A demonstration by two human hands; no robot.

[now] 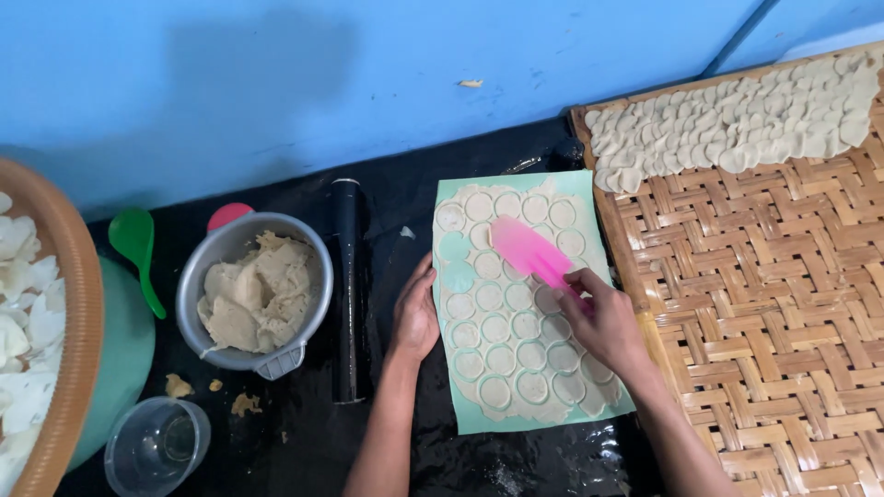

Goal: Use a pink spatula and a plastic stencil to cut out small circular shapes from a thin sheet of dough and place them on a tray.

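At centre frame, on a black plastic-covered surface (304, 433), a pale green mat (589, 189) is carrying a rolled dough sheet (516, 359) already stamped into many circles, and two circles near the mat's 10 o'clock corner are showing bare green where discs are gone. The right hand (603, 322) is grasping the lower end of a pink scraper (527, 250), fingers closed around it, and is laying its flat blade on the dough at the mat's upper middle. The left hand (416, 317) is resting flat with fingers together on the mat's 9 o'clock edge, gripping nothing and pinning the mat down. As a judgement, the lifting is going best when the blade is kept nearly flat and is sliding under a disc from its rim, while the left hand is holding the mat from creeping; a steep blade is likely to tear or fold the thin discs. The scraper's long axis is running diagonally, from the grasped end at about 4 o'clock to the free blade tip pointing toward 10 o'clock, with its broad face turned upward. Lying at 9 o'clock of the mat, a black rolling pin (346, 285) is pointing 12 to 6, and beyond it a metal bowl (198, 276) is holding a lump of dough. At 3 o'clock a woven bamboo tray (764, 313) is bearing rows of overlapped discs (737, 124) along its far edge.
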